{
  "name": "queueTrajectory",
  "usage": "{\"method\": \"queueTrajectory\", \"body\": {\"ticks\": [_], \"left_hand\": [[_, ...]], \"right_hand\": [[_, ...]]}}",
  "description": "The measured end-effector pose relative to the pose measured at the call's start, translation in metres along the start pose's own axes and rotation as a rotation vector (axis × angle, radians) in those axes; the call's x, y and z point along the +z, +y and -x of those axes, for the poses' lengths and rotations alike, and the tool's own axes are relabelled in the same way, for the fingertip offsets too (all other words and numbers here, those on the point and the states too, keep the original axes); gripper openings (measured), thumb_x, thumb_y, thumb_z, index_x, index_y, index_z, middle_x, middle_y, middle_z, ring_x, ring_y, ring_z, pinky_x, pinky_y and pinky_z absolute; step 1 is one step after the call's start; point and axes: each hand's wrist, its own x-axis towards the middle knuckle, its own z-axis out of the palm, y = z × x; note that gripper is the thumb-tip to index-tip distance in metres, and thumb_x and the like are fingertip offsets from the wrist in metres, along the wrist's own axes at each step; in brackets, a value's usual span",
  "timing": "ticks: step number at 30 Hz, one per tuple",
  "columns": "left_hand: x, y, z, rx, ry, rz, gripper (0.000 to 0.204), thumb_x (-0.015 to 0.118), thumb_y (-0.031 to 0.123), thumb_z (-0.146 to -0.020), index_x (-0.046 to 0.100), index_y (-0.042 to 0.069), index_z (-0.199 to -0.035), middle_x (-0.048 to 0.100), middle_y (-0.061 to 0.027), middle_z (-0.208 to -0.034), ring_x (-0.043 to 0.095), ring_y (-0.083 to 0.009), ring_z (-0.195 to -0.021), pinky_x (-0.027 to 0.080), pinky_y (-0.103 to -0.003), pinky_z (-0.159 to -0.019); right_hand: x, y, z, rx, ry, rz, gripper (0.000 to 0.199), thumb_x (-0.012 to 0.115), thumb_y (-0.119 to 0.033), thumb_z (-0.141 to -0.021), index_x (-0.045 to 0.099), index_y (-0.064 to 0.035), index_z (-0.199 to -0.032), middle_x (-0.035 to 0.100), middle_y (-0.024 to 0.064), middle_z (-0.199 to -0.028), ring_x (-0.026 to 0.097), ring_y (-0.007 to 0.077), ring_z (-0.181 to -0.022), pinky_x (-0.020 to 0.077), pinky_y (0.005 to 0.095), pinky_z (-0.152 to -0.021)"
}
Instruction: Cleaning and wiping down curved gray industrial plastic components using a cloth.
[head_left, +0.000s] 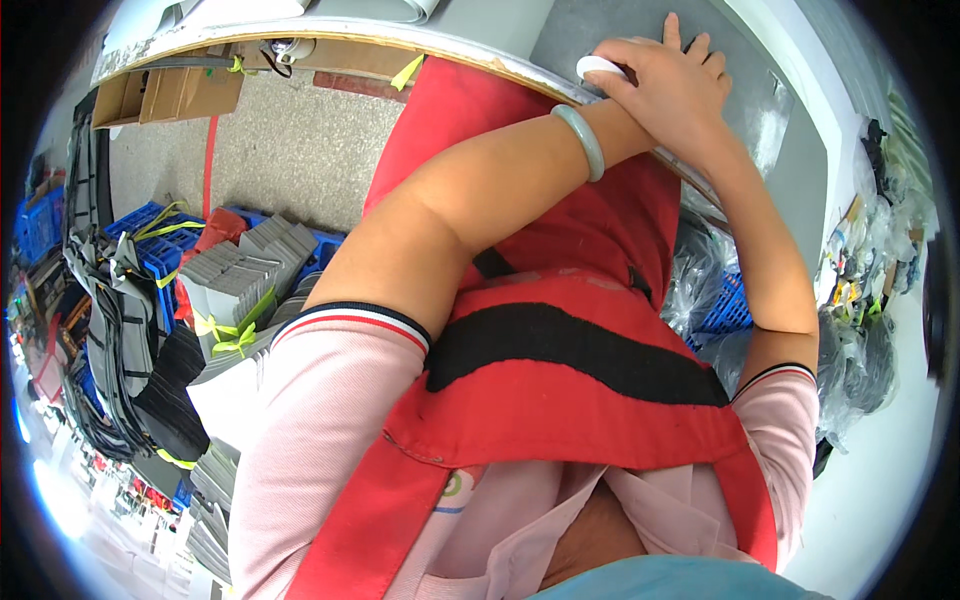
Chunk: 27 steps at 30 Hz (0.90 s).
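My right hand [675,95] is over the dark grey sheet [575,40] on the worktable. Its thumb and forefinger pinch a small white, rounded piece [598,68] whose kind I cannot make out; the other fingers are spread toward the far side. My left forearm, with a pale green bangle [580,143] at the wrist, reaches across to the right. My left hand [632,125] goes under the right one at the table edge, so its fingers are hidden.
Rolled light grey sheets [390,8] lie on the table at the far left. A cardboard box [165,95] is under its edge. On the left, bundled grey pieces [240,265] stand by blue crates [165,240]. Plastic bags [860,350] hang at the right, and another blue crate [728,305] sits below.
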Motion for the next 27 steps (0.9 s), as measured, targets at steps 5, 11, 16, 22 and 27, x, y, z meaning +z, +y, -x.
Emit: {"method": "queueTrajectory", "body": {"ticks": [5, 11, 16, 22, 27], "left_hand": [[0.046, 0.006, -0.014, 0.124, 0.208, 0.588, 0.044, 0.049, 0.026, -0.098, 0.055, 0.011, -0.139, 0.048, -0.0137, -0.147, 0.035, -0.0346, -0.144, 0.015, -0.073, -0.114], [0.041, -0.010, -0.021, 0.212, 0.334, 0.957, 0.041, 0.052, 0.021, -0.096, 0.059, 0.010, -0.135, 0.050, -0.0148, -0.145, 0.035, -0.0373, -0.144, 0.011, -0.079, -0.111], [0.033, -0.027, -0.013, 0.230, 0.344, 1.060, 0.043, 0.053, 0.020, -0.094, 0.058, 0.003, -0.133, 0.051, -0.0176, -0.143, 0.037, -0.0373, -0.143, 0.013, -0.072, -0.115], [0.042, -0.028, -0.007, 0.168, 0.488, 1.068, 0.037, 0.058, 0.018, -0.091, 0.065, 0.001, -0.122, 0.062, -0.0203, -0.128, 0.053, -0.0358, -0.128, 0.030, -0.061, -0.112], [0.034, -0.019, 0.015, 0.361, 0.755, 1.165, 0.044, 0.062, 0.019, -0.086, 0.061, 0.009, -0.129, 0.062, -0.0156, -0.128, 0.060, -0.0307, -0.118, 0.044, -0.043, -0.104]], "right_hand": [[-0.013, -0.002, -0.011, -0.084, -0.085, 0.132, 0.028, 0.066, -0.035, -0.094, 0.074, -0.0176, -0.115, 0.073, 0.0066, -0.102, 0.066, 0.0237, -0.095, 0.0460, 0.0439, -0.094], [-0.001, 0.147, 0.048, 0.491, 0.326, -0.670, 0.040, 0.074, -0.037, -0.088, 0.073, -0.0042, -0.112, 0.070, 0.0040, -0.090, 0.062, 0.0104, -0.083, 0.0471, 0.0216, -0.076], [0.066, 0.254, 0.098, 0.795, 0.550, -0.770, 0.033, 0.076, -0.029, -0.090, 0.073, -0.0014, -0.107, 0.069, 0.0005, -0.092, 0.059, 0.0098, -0.079, 0.0479, 0.0245, -0.075], [0.043, 0.250, 0.101, 0.741, 0.459, -1.276, 0.034, 0.078, -0.033, -0.089, 0.070, -0.0060, -0.108, 0.069, 0.0001, -0.098, 0.061, 0.0073, -0.083, 0.0509, 0.0200, -0.077], [0.054, 0.235, 0.106, 0.589, 0.326, -1.390, 0.041, 0.073, -0.033, -0.094, 0.065, -0.0063, -0.124, 0.069, 0.0028, -0.111, 0.064, 0.0122, -0.101, 0.0510, 0.0274, -0.086]]}}
